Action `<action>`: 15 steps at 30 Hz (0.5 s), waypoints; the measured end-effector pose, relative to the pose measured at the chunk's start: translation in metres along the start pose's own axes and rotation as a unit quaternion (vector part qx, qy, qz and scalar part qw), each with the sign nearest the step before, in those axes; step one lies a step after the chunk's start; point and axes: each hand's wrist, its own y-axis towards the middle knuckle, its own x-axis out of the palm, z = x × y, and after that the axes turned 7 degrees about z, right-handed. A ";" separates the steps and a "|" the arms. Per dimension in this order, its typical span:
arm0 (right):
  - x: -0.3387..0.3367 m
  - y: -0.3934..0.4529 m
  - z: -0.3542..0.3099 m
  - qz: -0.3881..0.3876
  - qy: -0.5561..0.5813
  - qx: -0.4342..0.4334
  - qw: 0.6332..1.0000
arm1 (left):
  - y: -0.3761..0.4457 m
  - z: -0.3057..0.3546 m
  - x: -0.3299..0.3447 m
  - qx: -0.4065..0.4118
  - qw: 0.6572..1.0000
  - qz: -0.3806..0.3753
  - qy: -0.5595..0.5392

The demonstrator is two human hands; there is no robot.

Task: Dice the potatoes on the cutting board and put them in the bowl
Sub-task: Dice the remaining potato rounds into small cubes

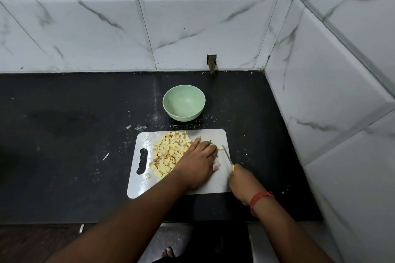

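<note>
A white cutting board [218, 179] lies on the black counter, with a pile of yellow potato dice [168, 151] on its left half. My left hand [197, 163] lies over potato pieces [219, 148] near the board's middle, fingers pointing to the far right; the pieces under it are mostly hidden. My right hand [242, 183] grips a small knife [227, 155] by its yellow handle, the blade angled over the board just right of my left fingers. A pale green bowl [184, 102] stands beyond the board with nothing inside.
The black counter [74, 134] stretches far to the left. Tiled walls close the back and the right side, close to the board. A small dark outlet [212, 63] sits in the back wall. Potato scraps dot the counter around the board.
</note>
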 end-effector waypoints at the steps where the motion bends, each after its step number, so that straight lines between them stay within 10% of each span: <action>1: 0.003 0.001 0.001 -0.001 -0.005 0.002 1.000 | 0.000 0.001 0.000 -0.005 1.000 0.001 -0.002; 15: 0.004 -0.003 0.000 0.021 -0.014 -0.022 0.999 | 0.002 0.007 -0.005 -0.029 0.999 -0.018 -0.019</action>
